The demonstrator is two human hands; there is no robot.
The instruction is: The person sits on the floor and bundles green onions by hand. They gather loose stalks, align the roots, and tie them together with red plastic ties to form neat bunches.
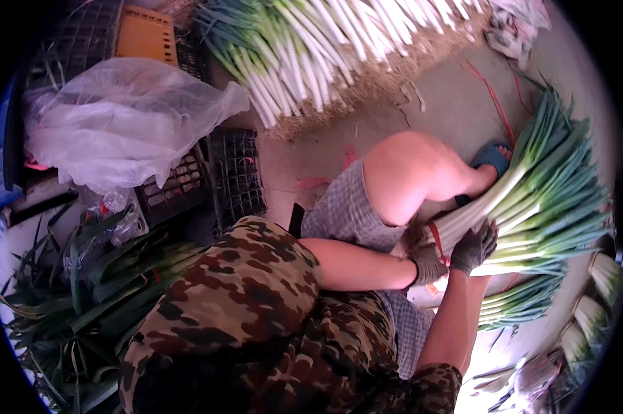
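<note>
A large bundle of long green onions or leeks [528, 207] lies across my lap, roots towards my body and green leaves fanned to the right. A red tie [436, 238] runs round its white stalks near the roots. My left hand [429, 266], in a dark knitted glove, is at the lower end of this tie, its fingers closed there and partly hidden. Just right of it, my right hand [474, 247], also in a dark glove, lies on the white stalks with its fingers extended. More green leaves [523, 302] show below the bundle.
Many leeks [311, 57] lie in a row on the concrete floor [440, 98], roots towards me. Black plastic crates [236, 173] and a translucent plastic sheet [130, 119] stand left. Loose leaves [84, 321] are piled lower left. More bundles [575, 336] lie at the right edge.
</note>
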